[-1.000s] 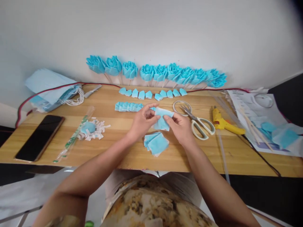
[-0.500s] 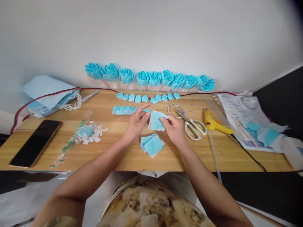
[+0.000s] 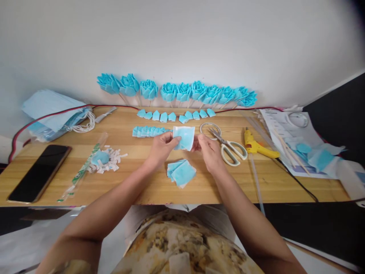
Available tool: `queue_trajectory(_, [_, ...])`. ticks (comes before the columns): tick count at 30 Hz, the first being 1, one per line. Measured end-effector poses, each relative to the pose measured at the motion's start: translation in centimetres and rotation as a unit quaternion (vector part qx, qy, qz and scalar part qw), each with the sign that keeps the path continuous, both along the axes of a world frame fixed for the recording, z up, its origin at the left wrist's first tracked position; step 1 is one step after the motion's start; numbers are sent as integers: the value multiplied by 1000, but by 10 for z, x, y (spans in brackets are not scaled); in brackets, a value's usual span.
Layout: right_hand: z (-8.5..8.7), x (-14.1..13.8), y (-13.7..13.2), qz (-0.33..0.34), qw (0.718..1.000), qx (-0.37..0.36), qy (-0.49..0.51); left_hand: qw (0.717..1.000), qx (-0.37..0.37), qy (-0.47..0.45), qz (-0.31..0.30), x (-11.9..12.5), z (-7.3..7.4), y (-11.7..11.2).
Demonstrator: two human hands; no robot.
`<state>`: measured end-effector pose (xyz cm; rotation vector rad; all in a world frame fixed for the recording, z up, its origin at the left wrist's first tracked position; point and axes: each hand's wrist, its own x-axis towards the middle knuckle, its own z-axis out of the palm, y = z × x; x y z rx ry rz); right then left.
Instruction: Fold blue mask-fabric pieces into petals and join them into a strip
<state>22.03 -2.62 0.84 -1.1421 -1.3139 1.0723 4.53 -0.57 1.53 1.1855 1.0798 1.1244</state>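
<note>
A thin light-blue fabric square [image 3: 186,137] with a pale border is held up above the middle of the table. My left hand [image 3: 161,149] pinches its left side, the thumb lying across the front. At the right edge, my right hand [image 3: 210,152] has its fingers curled against the square, partly behind it. Below the hands lies a small pile of similar blue squares [image 3: 182,174]. A row of overlapping folded blue pieces [image 3: 149,131] lies just beyond my left hand. Farther back sits a line of separate folded blue petals [image 3: 164,117].
Blue fabric flowers [image 3: 182,92] on sticks lean along the wall. Scissors [image 3: 229,148], a roll of tape [image 3: 203,129] and a yellow glue gun [image 3: 259,146] lie right. At left are a phone [image 3: 40,173], white scraps [image 3: 112,161] and a stack of blue sheets [image 3: 54,110].
The blue square has turned and shifted slightly left and up. My left hand has taken hold of its left side, while my right hand has moved from its front to its right edge.
</note>
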Motion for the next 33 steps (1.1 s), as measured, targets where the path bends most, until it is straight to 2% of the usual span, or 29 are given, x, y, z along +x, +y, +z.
queue_trajectory(4, [-1, -1, -1, 39, 998, -31, -40, 1000, 16, -9, 5, 0, 2, 0])
queue_trajectory(8, [2, -4, -3, 5, 998, -27, -62, 998, 51, -2, -23, 0, 5, -1])
queue_trajectory(11, [3, -5, -2, -22, 998, -20, -54, 998, 47, -13, -48, 0, 5, 0])
queue_trajectory(20, [4, -4, -2, -63, 995, 1, -71, 996, 62, -9, -63, 3, -6, 1])
queue_trajectory(27, [9, -5, -5, -53, 994, -1, -97, 997, 63, -13, -50, 1, -2, 1])
queue_trajectory(33, [9, -4, -5, -44, 995, -6, -94, 997, 21, -51, -61, -2, 1, 3])
